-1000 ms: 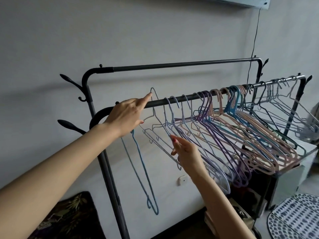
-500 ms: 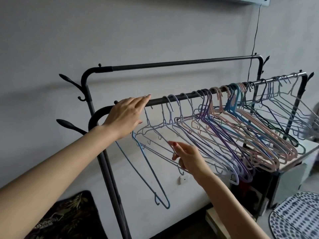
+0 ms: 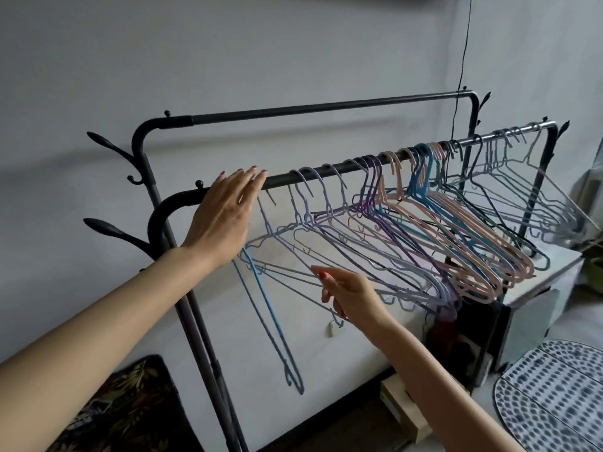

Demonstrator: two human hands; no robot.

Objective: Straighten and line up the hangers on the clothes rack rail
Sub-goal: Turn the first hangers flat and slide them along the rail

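Head view: thin wire hangers [image 3: 408, 230], lilac, purple, pink, blue, crowd front rail [image 3: 326, 169] of black rack, fanned unevenly toward right. One blue hanger [image 3: 270, 308] dangles skewed near left end. Left hand [image 3: 225, 216] flat, fingers straight & together, tips at rail. Right hand [image 3: 350, 293] pinches bottom wire of lilac hanger. Far-right hangers blurred; left hand hides blue hanger's hook.

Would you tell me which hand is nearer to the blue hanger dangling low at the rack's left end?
Left. The left hand is right over the blue hanger's top; the right hand is farther right, on a lilac hanger.
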